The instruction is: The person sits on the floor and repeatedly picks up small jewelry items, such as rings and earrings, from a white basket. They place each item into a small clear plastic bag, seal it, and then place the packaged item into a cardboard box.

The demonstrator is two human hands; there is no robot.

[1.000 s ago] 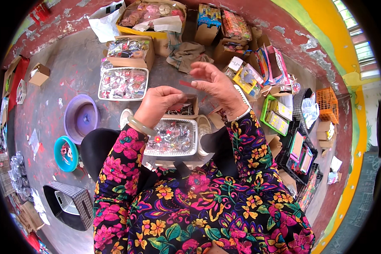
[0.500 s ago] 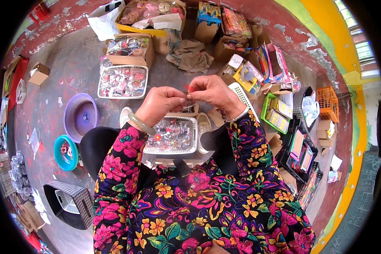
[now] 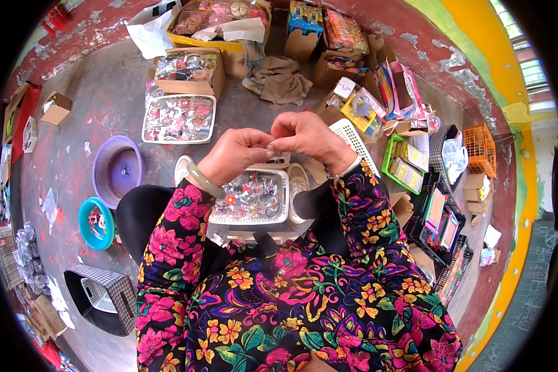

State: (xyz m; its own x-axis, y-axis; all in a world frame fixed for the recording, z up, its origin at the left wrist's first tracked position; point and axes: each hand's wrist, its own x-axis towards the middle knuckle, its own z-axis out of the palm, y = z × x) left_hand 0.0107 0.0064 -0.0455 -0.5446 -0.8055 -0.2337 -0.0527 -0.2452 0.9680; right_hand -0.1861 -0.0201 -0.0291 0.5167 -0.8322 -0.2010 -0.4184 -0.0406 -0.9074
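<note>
My left hand (image 3: 234, 154) and my right hand (image 3: 313, 141) meet at the fingertips in front of me, both closed in a pinch. Whatever is between the fingers is too small and too covered to name. A trace of red shows inside the curl of the right hand. Below the hands, between my feet, stands a white plastic basket (image 3: 284, 197) of small items in clear wrapping, one with a red flower shape. A pale bangle circles my left wrist.
Ahead lies another white basket (image 3: 145, 127) of wrapped pieces, with an open carton (image 3: 199, 87) behind it. A purple basin (image 3: 99, 173) and a teal basin (image 3: 84, 230) stand left. On the right are a green tray (image 3: 387, 155), a black crate (image 3: 423, 239) and an orange crate (image 3: 480, 152).
The fingertips have drawn closer together, and the right hand has shifted slightly left and curled more. The red bit by the right fingers is less visible.
</note>
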